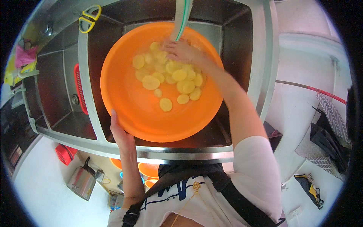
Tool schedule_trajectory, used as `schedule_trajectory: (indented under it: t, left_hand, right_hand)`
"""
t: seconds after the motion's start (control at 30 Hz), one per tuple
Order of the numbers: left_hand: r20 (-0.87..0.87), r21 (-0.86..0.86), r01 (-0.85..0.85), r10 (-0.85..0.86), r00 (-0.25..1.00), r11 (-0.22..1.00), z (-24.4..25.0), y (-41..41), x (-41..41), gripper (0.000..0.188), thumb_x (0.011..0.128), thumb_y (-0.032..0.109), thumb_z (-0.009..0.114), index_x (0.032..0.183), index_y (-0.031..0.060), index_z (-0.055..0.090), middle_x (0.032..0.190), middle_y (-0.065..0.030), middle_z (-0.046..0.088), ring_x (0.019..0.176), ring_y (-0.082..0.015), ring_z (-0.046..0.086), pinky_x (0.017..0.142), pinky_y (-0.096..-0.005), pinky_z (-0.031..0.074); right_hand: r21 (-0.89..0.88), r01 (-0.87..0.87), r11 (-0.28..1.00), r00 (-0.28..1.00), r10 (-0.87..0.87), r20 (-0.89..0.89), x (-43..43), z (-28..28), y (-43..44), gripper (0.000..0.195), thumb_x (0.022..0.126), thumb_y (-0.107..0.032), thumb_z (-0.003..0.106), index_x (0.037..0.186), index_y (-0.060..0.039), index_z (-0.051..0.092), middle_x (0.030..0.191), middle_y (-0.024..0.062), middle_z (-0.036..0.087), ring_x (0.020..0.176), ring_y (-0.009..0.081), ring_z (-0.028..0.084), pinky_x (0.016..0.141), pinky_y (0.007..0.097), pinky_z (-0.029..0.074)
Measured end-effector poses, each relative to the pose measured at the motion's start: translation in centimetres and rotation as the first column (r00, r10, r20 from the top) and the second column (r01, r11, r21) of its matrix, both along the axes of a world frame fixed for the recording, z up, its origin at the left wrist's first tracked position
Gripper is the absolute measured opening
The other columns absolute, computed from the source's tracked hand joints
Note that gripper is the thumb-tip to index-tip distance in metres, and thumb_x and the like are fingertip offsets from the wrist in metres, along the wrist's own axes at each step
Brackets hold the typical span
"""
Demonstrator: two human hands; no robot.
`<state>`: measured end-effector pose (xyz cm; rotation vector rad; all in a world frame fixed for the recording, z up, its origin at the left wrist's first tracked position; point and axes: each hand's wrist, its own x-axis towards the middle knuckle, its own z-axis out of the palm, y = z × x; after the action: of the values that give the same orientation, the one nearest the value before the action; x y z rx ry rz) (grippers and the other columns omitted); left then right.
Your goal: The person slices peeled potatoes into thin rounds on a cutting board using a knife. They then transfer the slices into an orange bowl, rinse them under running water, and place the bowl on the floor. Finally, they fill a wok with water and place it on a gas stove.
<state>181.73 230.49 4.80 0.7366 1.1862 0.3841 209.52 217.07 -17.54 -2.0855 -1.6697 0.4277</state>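
A large orange plastic basin sits in the right bowl of a stainless steel sink. Many round, pale yellow slices, possibly potato, lie in it, mostly towards its far and right parts. My left hand grips the basin's near-left rim, thumb along the outside. My right hand is over the slices at the far side, fingers spread and slightly blurred; whether it holds a slice cannot be told. A clear hose with a green stripe comes down from above and ends by my right hand.
Yellow-handled scissors rest on the sink divider. A red plastic basket stands in the left bowl beside the divider. The sink's metal front edge runs before my body. A steel pot is at lower left.
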Motion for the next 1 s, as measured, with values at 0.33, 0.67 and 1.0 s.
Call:
schedule_trajectory:
  t: [0.33,0.67,1.0]
  left_hand:
    - [-0.066,0.069,0.023,-0.019,0.998,0.997,2.4,1.4,-1.3,0.04,0.094,0.026,0.041,0.122,-0.0025,0.044,0.122,-0.0115,0.051,0.112,-0.0229,0.049,0.094,-0.0341,0.039]
    - [-0.139,0.155,0.108,-0.086,0.987,0.982,2.2,2.5,-0.6,0.042,0.093,0.027,0.042,0.122,-0.0045,0.044,0.123,-0.013,0.05,0.112,-0.0225,0.05,0.095,-0.0343,0.038]
    - [-0.151,0.136,0.143,-0.122,0.981,0.98,3.5,2.4,2.8,0.042,0.093,0.027,0.045,0.122,-0.0027,0.045,0.122,-0.0132,0.051,0.112,-0.023,0.05,0.096,-0.0357,0.039]
  right_hand:
    - [0.127,0.095,0.987,0.973,-0.065,-0.221,-8.6,1.4,-1.2,0.033,0.082,-0.026,0.052,0.111,-0.0101,0.055,0.117,0.0095,0.053,0.107,0.0288,0.048,0.092,0.0434,0.037]
    - [0.355,0.323,0.877,0.942,-0.262,-0.21,-3.4,-0.2,0.6,0.034,0.076,-0.018,0.058,0.109,-0.0118,0.06,0.12,0.012,0.049,0.115,0.0316,0.042,0.1,0.044,0.03]
    - [0.335,0.307,0.891,0.945,-0.243,-0.219,-5.9,-3.0,1.0,0.056,0.082,-0.034,0.054,0.133,-0.0178,0.037,0.141,0.0125,0.028,0.125,0.0336,0.032,0.104,0.0441,0.026]
